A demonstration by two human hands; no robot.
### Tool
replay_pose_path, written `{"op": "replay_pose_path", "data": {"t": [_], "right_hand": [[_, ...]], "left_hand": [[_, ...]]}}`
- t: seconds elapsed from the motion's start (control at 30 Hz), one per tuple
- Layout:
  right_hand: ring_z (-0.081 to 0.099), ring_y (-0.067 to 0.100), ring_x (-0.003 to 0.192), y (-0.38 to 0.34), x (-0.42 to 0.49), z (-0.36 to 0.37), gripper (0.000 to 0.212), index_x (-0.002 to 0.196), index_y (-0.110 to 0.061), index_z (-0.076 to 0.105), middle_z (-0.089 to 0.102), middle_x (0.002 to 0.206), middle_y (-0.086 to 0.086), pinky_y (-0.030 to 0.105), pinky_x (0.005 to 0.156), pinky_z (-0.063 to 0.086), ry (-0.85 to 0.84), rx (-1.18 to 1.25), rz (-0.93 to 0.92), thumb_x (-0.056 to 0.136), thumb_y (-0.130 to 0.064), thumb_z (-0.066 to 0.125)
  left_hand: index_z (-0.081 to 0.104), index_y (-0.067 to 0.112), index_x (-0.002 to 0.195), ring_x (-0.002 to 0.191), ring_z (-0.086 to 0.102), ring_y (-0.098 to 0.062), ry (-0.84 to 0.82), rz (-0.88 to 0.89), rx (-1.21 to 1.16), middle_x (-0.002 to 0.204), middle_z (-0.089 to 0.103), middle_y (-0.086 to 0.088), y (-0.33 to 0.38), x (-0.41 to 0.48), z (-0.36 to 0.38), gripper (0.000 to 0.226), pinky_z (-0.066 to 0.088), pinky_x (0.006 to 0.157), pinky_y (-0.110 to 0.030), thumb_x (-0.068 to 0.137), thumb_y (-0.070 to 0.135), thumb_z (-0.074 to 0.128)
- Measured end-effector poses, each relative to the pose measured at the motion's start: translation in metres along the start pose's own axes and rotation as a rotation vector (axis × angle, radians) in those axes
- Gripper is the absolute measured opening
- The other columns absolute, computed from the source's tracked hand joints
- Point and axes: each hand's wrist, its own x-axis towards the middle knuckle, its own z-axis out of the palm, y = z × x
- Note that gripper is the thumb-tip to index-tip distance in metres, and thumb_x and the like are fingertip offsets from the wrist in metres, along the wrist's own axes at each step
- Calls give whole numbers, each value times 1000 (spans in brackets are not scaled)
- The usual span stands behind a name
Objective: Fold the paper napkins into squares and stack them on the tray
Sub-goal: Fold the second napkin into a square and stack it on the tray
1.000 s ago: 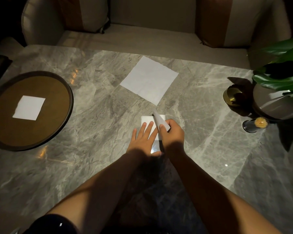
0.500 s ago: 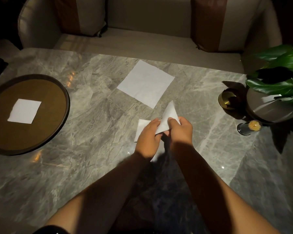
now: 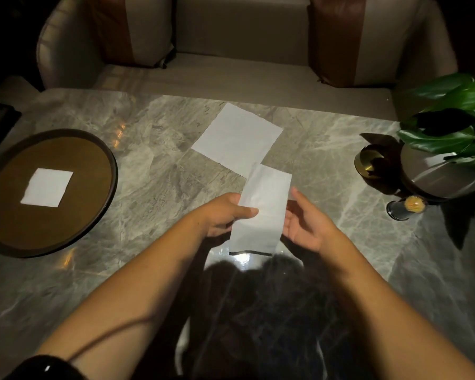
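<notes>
Napkin (image 3: 261,209) folded to a strip, pinched by left grip (image 3: 225,215); right grip (image 3: 305,223) loosely open against its right edge.

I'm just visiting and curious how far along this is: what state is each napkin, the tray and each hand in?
Tray: holds one napkin.
Square napkin: folded, lying on the tray.
Flat napkin: unfolded, lying on the table.
Held napkin: folded to a long rectangle, lifted off the table.
Left hand: pinches the held napkin.
Right hand: open beside its right edge.
</notes>
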Motion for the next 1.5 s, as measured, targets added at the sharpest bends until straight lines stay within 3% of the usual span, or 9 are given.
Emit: {"op": "replay_pose_path", "data": {"t": [0.13,0.33,0.53,0.77,0.83,0.93,1.07,1.2,1.5], "right_hand": [[43,39,140,7,0,6,60,150,1,37,45,150,26,53,117,33,-238,83,92,101,-32,43],[46,39,137,8,10,9,56,147,0,42,49,148,26,53,116,31,-72,173,88,104,-36,40],[63,39,120,22,20,-6,49,139,-6,53,67,129,20,58,110,42,167,403,-108,100,-35,58],[72,32,99,28,24,-18,13,110,-14,60,75,107,14,56,97,53,340,264,-190,104,-22,52],[73,30,96,31,24,-19,16,114,-13,59,76,99,10,55,98,53,376,260,-216,105,-24,50],[71,27,98,40,23,-18,15,110,-15,60,74,103,8,52,100,53,444,324,-252,105,-25,51],[75,24,92,49,19,-15,17,107,-17,62,75,105,8,39,78,61,444,308,-311,106,-28,49],[75,20,94,48,19,-11,24,117,-14,63,75,107,4,34,79,61,484,108,-383,106,-29,48],[70,18,102,47,8,-13,27,125,-12,61,72,105,-6,17,76,56,346,-569,-575,107,-19,42]], "left_hand": [[65,4,119,108,69,-25,-173,-84,15,116,72,-11,8,-5,2,29,56,95,-36,90,0,64],[69,0,109,98,72,-24,-145,-152,30,107,75,-11,6,-7,-4,24,58,90,-34,86,-3,65],[70,1,107,89,74,-26,109,-165,18,99,76,-14,-10,-6,-26,21,63,73,-37,86,2,70],[64,6,90,65,64,-20,525,21,132,88,67,-14,-9,8,-22,10,50,43,-23,87,-3,68],[62,9,99,68,61,-17,663,122,185,94,62,-12,-10,11,-14,17,53,51,-23,87,-2,67],[52,12,129,104,54,-15,817,314,617,122,53,-7,-24,8,4,41,46,95,-27,90,7,64],[25,23,152,148,20,-26,529,398,1313,162,19,-4,-53,9,27,67,20,120,-47,94,35,58],[-2,27,158,153,-12,-24,429,181,1515,166,-14,0,-87,23,26,86,-3,120,-55,94,62,44],[-9,26,157,145,-29,-19,432,272,1576,155,-34,7,-108,32,11,112,-15,113,-53,78,81,49]]}}
